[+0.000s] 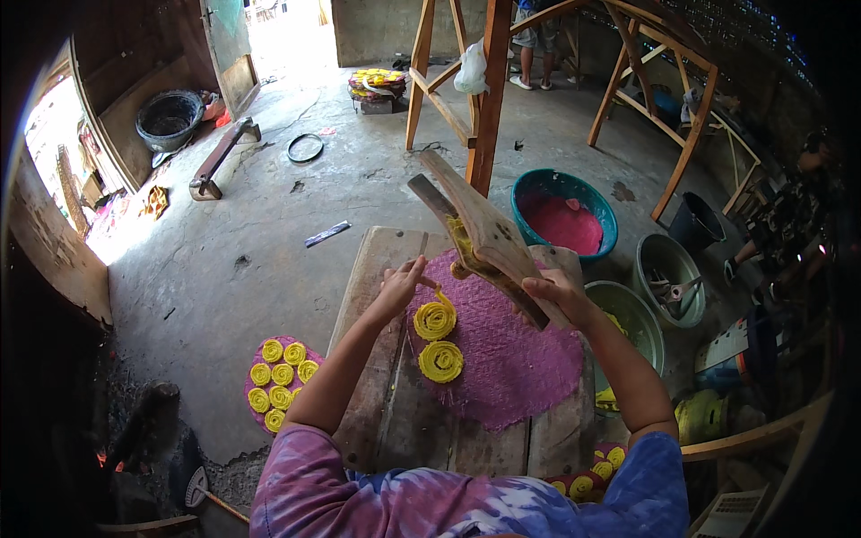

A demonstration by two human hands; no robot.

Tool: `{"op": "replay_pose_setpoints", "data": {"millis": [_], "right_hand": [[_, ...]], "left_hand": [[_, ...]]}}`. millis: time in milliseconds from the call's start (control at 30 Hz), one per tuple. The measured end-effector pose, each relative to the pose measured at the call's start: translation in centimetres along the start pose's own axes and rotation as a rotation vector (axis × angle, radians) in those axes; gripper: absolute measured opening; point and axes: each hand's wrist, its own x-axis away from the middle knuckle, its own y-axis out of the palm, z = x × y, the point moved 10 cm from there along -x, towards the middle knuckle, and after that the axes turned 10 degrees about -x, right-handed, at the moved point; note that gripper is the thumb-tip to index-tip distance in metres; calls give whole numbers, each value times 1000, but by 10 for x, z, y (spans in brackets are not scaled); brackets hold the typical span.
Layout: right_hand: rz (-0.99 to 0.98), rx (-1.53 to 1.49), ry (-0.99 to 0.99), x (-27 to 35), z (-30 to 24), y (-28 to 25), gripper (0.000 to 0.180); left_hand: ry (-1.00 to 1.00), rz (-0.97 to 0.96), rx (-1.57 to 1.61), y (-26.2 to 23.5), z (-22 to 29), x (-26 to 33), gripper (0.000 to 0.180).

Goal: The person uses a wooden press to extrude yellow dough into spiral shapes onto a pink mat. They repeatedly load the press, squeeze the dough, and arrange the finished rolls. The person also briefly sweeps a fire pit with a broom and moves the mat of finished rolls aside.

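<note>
My right hand (563, 294) grips the near end of a wooden press (489, 224), two hinged-looking boards held tilted above the table, with yellow dough (462, 240) smeared between them. My left hand (404, 285) is beside a yellow dough spiral (435, 320), its fingers stretched out near the strand's loose tail. Just below lies a second yellow spiral (440, 361). Both spirals rest at the left side of a flat, rough purple sheet (511, 377) spread over the plank table (359, 394). The press hides the sheet's upper right part.
A teal basin (612, 215) of pink material stands beyond the table; grey-green basins (659, 336) are to the right. On the floor at left lies a purple piece (254, 387) with several yellow spirals. Wooden trestles (489, 99), a low bench (224, 161) and another person's legs (538, 58) are farther off.
</note>
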Motion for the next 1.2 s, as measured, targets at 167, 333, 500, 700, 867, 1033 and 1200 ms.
{"op": "replay_pose_setpoints", "data": {"millis": [167,333,500,700,867,1033,1200], "right_hand": [[23,-47,-38,16,3,-10,58],[11,-16,-49,28,2,-8,60],[16,2,-58,37,-2,-3,61],[-44,-2,-22,61,-7,13,68],[-179,-145,110,75,5,31,72],[-178,-428,435,72,27,19,84],[22,90,577,51,42,-6,77]], "left_hand": [[16,59,-101,-8,22,37,62],[56,62,-238,-9,39,69,57],[187,117,-544,-11,60,85,48],[310,479,-275,-79,88,58,60],[395,-121,1733,-125,190,18,91],[313,-162,2015,-72,183,-28,70],[299,-64,2233,2,99,-63,57]]}}
